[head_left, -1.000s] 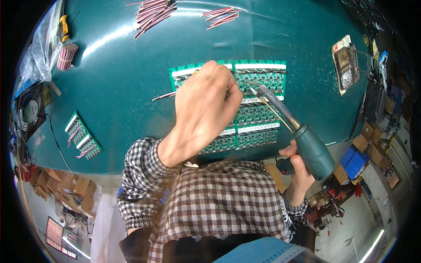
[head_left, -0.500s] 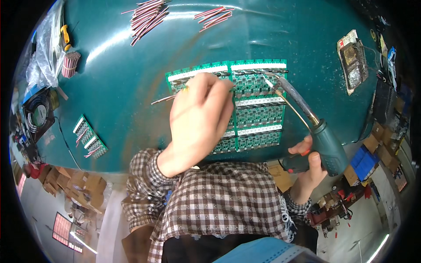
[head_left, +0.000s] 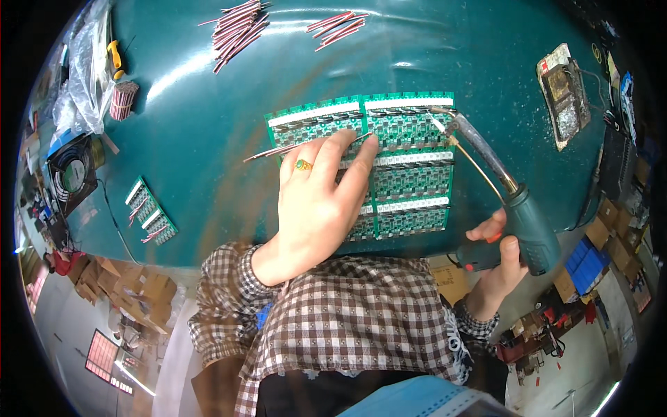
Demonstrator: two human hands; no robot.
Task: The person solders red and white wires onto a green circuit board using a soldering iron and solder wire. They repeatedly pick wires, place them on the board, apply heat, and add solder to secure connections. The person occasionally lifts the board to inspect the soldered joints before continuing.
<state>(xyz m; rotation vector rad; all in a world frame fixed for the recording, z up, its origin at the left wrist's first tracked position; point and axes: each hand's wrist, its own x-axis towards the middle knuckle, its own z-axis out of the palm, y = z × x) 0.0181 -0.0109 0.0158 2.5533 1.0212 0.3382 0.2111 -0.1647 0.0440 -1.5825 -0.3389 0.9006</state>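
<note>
Two green circuit board panels (head_left: 410, 182) lie side by side in front of me, with rows of white strips and dark leads across them. My left hand (head_left: 313, 201) rests palm down over the left panel, closed on thin red-and-white wires (head_left: 267, 153). The wires stick out to the left, and one tip shows by the fingertips near the seam between the panels. My right hand (head_left: 501, 271) grips a dark green soldering gun (head_left: 531, 226). The gun's hot tip and thin feed tube meet over the upper right part of the right panel.
Wire piles (head_left: 236, 31) and a smaller bunch (head_left: 338, 29) lie at the far side. At left are a small board strip (head_left: 151, 212), a banded wire bundle (head_left: 123, 99), a yellow-handled screwdriver (head_left: 115, 59) and a fan (head_left: 73, 170). A worn soldering tray (head_left: 561, 94) sits at right.
My left hand has flattened and its fingers reach forward, uncovering more of the panel. The soldering gun has shifted slightly right. The whole view has moved a little.
</note>
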